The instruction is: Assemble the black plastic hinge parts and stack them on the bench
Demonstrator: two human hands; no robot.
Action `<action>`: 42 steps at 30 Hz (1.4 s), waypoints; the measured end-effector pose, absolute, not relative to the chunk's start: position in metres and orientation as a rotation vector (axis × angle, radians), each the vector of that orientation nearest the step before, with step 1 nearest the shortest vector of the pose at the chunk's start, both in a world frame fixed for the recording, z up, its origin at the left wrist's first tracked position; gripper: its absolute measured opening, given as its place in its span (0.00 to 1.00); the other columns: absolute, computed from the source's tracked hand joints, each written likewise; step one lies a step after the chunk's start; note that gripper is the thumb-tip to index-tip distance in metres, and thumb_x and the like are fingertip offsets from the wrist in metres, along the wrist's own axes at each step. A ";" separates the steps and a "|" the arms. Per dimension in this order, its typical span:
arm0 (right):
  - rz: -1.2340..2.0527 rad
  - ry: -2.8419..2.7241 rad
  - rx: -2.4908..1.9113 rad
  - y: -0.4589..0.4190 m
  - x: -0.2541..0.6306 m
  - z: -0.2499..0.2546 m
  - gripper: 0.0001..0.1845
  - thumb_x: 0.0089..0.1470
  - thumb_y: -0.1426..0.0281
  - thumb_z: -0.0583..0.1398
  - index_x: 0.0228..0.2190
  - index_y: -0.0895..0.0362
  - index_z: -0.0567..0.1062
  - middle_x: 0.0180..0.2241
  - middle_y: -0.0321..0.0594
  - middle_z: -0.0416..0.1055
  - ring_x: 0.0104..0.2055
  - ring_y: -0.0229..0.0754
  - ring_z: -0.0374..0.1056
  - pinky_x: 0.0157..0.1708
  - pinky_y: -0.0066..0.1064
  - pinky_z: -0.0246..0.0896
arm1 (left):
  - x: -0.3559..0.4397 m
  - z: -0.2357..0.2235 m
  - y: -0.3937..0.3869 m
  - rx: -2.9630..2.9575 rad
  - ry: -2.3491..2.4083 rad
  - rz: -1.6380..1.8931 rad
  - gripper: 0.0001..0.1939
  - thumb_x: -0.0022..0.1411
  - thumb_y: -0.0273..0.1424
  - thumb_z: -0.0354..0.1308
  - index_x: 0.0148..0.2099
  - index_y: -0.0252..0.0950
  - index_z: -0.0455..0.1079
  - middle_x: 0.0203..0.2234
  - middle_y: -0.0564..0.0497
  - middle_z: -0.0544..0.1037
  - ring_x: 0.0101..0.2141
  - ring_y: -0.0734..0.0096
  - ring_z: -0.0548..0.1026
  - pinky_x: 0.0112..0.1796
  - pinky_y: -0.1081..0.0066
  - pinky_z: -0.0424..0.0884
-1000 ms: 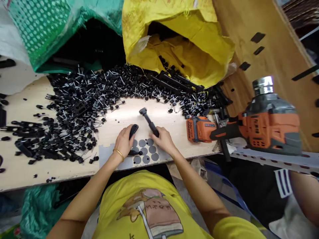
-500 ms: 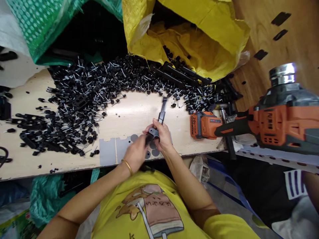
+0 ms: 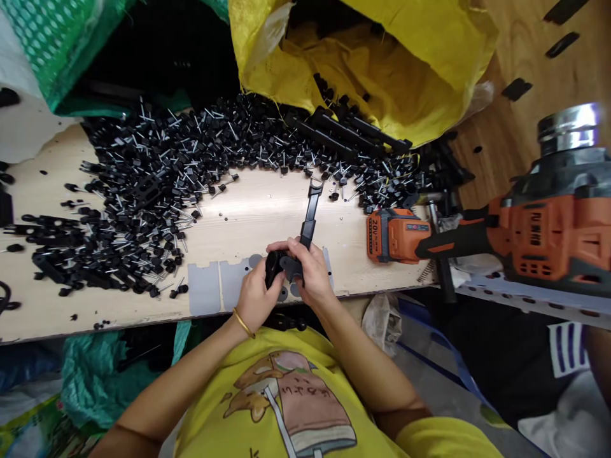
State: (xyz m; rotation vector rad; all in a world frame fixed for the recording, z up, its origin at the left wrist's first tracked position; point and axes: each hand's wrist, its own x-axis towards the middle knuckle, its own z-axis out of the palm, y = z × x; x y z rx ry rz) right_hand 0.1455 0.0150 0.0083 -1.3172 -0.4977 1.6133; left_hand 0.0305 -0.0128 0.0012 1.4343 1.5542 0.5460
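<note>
In front of my chest, my right hand (image 3: 312, 270) is closed around the lower end of a black telescopic arm (image 3: 310, 215). Its stepped sections stick up past my fingers to a small forked tip. My left hand (image 3: 258, 292) grips a chunky black plastic part (image 3: 273, 262) beside it. Between the two hands shows a rounded dark grey tab (image 3: 289, 264); whether it joins both pieces I cannot tell. Flat grey plates (image 3: 204, 289) lie on the bench under and beside my hands, along with grey discs (image 3: 282, 293).
Heaps of small black knobs with metal pins (image 3: 210, 146) curve along the back and left of the bench (image 3: 252, 210). Behind them gape a green sack (image 3: 52, 51) and a yellow sack (image 3: 420, 83). An orange cordless power tool (image 3: 534, 238) lies at right.
My left hand has turned and opened its grip slightly around the black part, showing more of it. The telescopic arm has shifted a little left and down and is no longer blurred.
</note>
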 end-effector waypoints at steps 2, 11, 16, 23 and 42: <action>1.584 -0.501 -1.321 0.014 0.142 0.009 0.15 0.47 0.58 0.61 0.20 0.56 0.72 0.27 0.38 0.77 0.30 0.39 0.70 0.33 0.30 0.64 | 0.031 0.002 -0.013 1.453 1.568 0.548 0.11 0.59 0.28 0.53 0.45 0.35 0.65 0.31 0.51 0.76 0.32 0.68 0.75 0.34 0.71 0.69; 1.596 -0.498 -1.271 0.016 0.147 0.011 0.16 0.47 0.58 0.62 0.21 0.55 0.66 0.25 0.38 0.77 0.26 0.37 0.68 0.30 0.29 0.65 | 0.027 0.003 -0.017 1.753 1.578 0.559 0.10 0.63 0.29 0.51 0.46 0.35 0.63 0.33 0.48 0.76 0.35 0.66 0.76 0.35 0.71 0.71; 1.735 -0.600 -1.235 0.017 0.149 0.003 0.15 0.48 0.58 0.62 0.21 0.56 0.69 0.24 0.37 0.76 0.26 0.37 0.68 0.29 0.28 0.65 | 0.018 -0.003 -0.025 1.961 1.555 0.521 0.13 0.64 0.31 0.49 0.49 0.33 0.60 0.33 0.45 0.76 0.33 0.63 0.77 0.32 0.69 0.71; 1.643 -0.573 -1.270 0.002 0.140 -0.014 0.15 0.49 0.58 0.62 0.22 0.57 0.72 0.22 0.35 0.72 0.25 0.35 0.65 0.30 0.28 0.62 | 0.019 -0.005 -0.034 1.957 1.587 0.333 0.13 0.62 0.28 0.49 0.50 0.33 0.59 0.34 0.44 0.76 0.32 0.60 0.77 0.30 0.67 0.72; 1.433 -0.286 -1.241 0.001 0.117 -0.001 0.14 0.46 0.63 0.62 0.21 0.55 0.63 0.19 0.29 0.67 0.23 0.33 0.63 0.27 0.26 0.61 | 0.023 0.016 -0.022 1.896 1.512 0.076 0.18 0.55 0.22 0.52 0.49 0.33 0.57 0.36 0.44 0.76 0.35 0.59 0.77 0.35 0.63 0.74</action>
